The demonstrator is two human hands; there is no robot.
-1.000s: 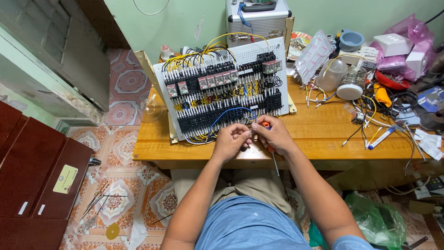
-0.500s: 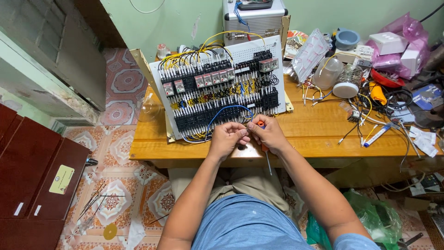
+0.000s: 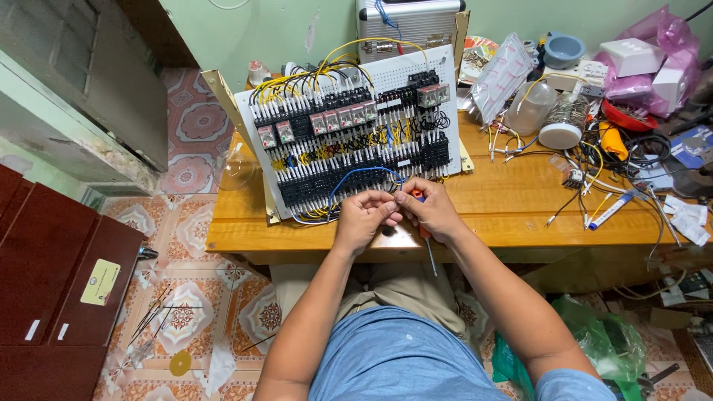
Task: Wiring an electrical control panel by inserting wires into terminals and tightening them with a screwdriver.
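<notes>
**Blue wire worked at the foot of a relay panel**

Blue insulated wire [image 3: 362,172] is seen arching from the lower rows of a white perforated control panel [image 3: 349,134], crowded with black relays and yellow and black leads, down to where the two hands meet. The left hand [image 3: 362,219] is closed in a pinch, its fingertips pressed to those of the right hand [image 3: 431,212]; what lies between them is too small to be told, though the blue wire's end appears to run there. An orange-handled screwdriver [image 3: 425,238] is kept under the right hand's curled fingers, its thin metal shaft pointing down past the edge of the wooden table [image 3: 505,200].

Compared with the pictures of a second and half a second ago, little has been altered: the hands have stayed together just below the panel, the screwdriver has been kept in the same grip, and only the view has shifted slightly. Fine work on the wire's end is therefore judged to be continuing, not finished.

Loose cut wires [image 3: 505,141], a clear plastic jar [image 3: 531,108] and pink bags [image 3: 653,59] are spread well apart to the right.
</notes>
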